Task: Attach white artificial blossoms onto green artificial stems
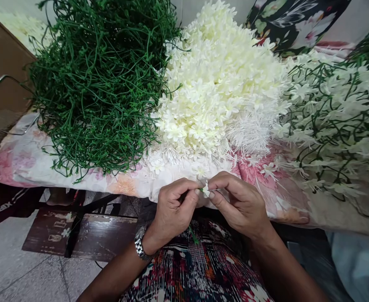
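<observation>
Close to the table's front edge, my left hand point(174, 209) pinches a green artificial stem point(193, 235), whose lower end hangs below the fingers. My right hand point(242, 205) is closed at the fingertips on a small white artificial flower point(206, 191). The fingertips of both hands almost meet at this flower, and a thin white strand shows by the right fingers. Whether stem and flower are joined is too small to tell. Beyond the hands lies a large heap of cream-white flower heads point(209, 100), with a bundle of thin white strands point(252, 130) at its lower right.
At the left rises a big tangle of green stems point(102, 84). White flowers on green stems point(338, 126) are piled at the right. A floral cloth point(61, 167) covers the table. A cardboard box point(4, 63) stands far left; a dark wooden board point(105, 237) sits below the table.
</observation>
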Demonstrator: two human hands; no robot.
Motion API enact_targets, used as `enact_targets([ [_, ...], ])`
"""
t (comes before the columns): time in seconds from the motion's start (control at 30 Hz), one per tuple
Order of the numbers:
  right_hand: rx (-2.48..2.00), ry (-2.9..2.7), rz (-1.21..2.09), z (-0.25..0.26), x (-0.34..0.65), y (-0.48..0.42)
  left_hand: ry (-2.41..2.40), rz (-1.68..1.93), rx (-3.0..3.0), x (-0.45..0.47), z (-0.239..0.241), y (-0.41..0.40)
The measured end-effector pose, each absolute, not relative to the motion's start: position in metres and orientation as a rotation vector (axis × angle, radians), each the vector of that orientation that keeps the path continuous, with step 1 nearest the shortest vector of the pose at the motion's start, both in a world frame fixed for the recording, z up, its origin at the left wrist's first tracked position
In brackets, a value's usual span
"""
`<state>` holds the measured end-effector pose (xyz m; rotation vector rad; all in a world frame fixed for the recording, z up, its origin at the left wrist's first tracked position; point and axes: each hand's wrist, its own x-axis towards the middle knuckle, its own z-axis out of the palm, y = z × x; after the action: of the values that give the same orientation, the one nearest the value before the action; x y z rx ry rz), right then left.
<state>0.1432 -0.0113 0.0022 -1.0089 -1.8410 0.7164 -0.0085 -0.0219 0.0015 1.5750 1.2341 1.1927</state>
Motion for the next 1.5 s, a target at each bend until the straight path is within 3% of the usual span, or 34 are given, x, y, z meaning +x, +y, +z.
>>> enact_targets([
  [0.23, -0.915, -1.88, 0.847, 0.005, 0.149, -0.008, 1.168, 1.151, 1.612, -0.012, 0.001, -0.019],
  [0.7, -0.916, -2.058, 0.507, 0.003, 0.147, -0.009, 1.179, 1.073, 1.602, -0.014, 0.002, -0.02],
  [1.5, -0.944, -2.015, 0.431, -0.007, 0.136, -0.011, 1.265, 1.145, 1.649, -0.01, 0.001, -0.019],
])
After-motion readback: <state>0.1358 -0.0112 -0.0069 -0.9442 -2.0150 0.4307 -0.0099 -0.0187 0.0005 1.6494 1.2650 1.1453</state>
